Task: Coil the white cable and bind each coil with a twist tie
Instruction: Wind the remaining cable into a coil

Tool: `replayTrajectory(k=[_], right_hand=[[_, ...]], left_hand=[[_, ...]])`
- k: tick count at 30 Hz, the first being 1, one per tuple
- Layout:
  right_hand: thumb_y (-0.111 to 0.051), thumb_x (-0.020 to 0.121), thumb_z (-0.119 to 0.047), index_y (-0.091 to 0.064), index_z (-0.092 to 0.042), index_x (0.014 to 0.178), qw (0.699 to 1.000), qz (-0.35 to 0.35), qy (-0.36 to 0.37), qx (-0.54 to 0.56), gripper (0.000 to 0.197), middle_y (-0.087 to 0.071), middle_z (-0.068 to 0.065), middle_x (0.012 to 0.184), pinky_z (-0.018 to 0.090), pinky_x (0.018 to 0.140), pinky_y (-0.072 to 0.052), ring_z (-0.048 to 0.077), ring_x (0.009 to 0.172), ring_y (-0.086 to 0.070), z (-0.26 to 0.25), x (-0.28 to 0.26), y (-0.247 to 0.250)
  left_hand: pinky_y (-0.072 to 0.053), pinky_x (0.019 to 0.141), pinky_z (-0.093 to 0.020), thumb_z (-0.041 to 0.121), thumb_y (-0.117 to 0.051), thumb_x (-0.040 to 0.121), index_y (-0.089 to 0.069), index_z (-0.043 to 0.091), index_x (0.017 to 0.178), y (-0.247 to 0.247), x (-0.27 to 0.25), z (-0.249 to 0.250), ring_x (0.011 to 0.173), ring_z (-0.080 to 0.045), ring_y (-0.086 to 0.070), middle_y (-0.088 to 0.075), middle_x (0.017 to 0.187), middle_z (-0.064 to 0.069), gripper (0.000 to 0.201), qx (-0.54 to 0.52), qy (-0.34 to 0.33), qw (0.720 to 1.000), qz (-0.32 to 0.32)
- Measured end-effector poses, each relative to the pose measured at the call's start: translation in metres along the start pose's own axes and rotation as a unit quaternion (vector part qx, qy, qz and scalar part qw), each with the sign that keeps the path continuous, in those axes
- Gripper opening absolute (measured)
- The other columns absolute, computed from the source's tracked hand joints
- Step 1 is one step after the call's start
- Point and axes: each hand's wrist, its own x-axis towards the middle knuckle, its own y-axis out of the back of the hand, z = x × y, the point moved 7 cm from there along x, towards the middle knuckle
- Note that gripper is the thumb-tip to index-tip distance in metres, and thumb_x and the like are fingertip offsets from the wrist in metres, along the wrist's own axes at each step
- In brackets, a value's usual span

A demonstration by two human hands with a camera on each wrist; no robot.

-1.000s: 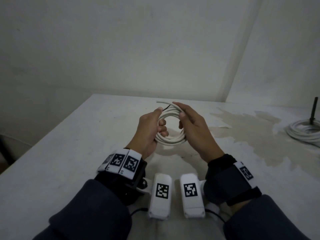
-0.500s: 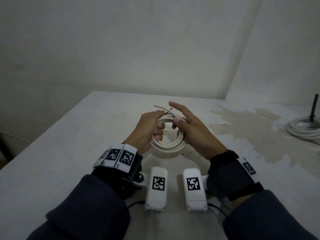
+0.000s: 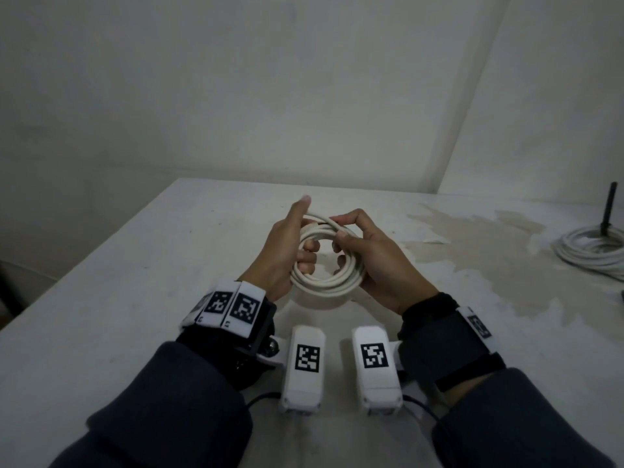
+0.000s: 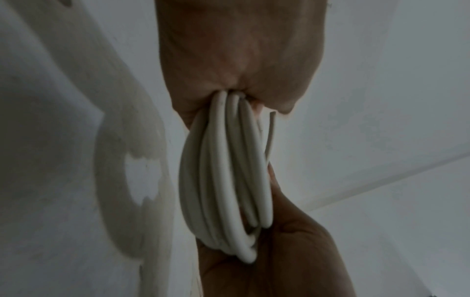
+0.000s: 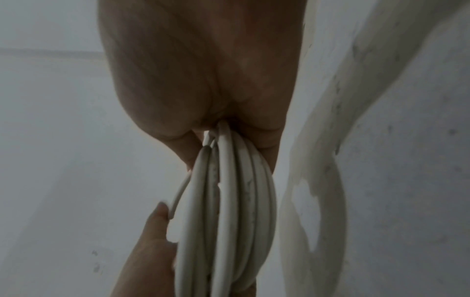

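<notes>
A white cable coil (image 3: 326, 285) of several loops hangs above the white table (image 3: 135, 298), held from both sides. My left hand (image 3: 297, 244) grips its left side, fingers curled through the ring and thumb raised along the top strand. My right hand (image 3: 351, 244) grips the right side, thumb and fingers curled round the loops near the top. The loops (image 4: 229, 180) run between both palms in the left wrist view, with a loose cable end (image 4: 271, 130) sticking out. The bundle (image 5: 229, 211) fills the right wrist view. No twist tie shows clearly.
A second white cable coil (image 3: 591, 251) lies at the table's right edge round a dark upright rod (image 3: 607, 207). A brownish stain (image 3: 489, 251) spreads over the right part of the tabletop. Walls stand close behind the table.
The right hand's fingers, stretched over the coil's top before, have curled round the loops. The loose cable end that stuck up now lies against the coil. The left thumb has lifted.
</notes>
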Motion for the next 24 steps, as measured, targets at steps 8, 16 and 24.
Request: replayTrajectory(k=[8,16,24], right_hand=[[-0.038,0.101,-0.008,-0.059,-0.019,0.098,0.993,0.004,-0.015,0.116,0.023,-0.058,0.006,0.073,0.032,0.059,-0.041,0.016,0.051,-0.044,0.003,-0.001,0.002],[-0.051,0.097,-0.012,-0.057,-0.016,0.09,0.998,0.046,0.03,0.03,0.01,-0.06,0.001,0.07,0.022,0.044,-0.043,0.011,0.047,-0.047,-0.001,-0.002,0.01],[-0.047,0.099,-0.012,-0.051,-0.018,0.088,0.995,0.09,0.045,0.01,0.014,-0.059,0.003,0.076,0.019,0.04,-0.038,0.009,0.044,-0.042,0.003,-0.001,0.014]], left_hand=[[-0.024,0.033,-0.013,0.017,-0.039,0.1,-0.05,0.011,0.083,-0.004,0.002,0.002,0.032,-0.005,-0.028,-0.038,0.05,0.0,0.021,0.006,-0.043,0.999,-0.032],[-0.032,0.036,-0.016,0.019,-0.041,0.101,-0.051,0.005,0.099,-0.008,0.003,-0.005,0.035,-0.004,-0.032,-0.04,0.059,-0.002,0.018,-0.009,-0.027,0.997,-0.074],[-0.043,0.04,-0.018,0.016,-0.041,0.1,-0.051,0.005,0.098,-0.013,0.003,-0.015,0.034,-0.006,-0.038,-0.043,0.059,-0.002,0.014,-0.087,-0.009,0.992,-0.087]])
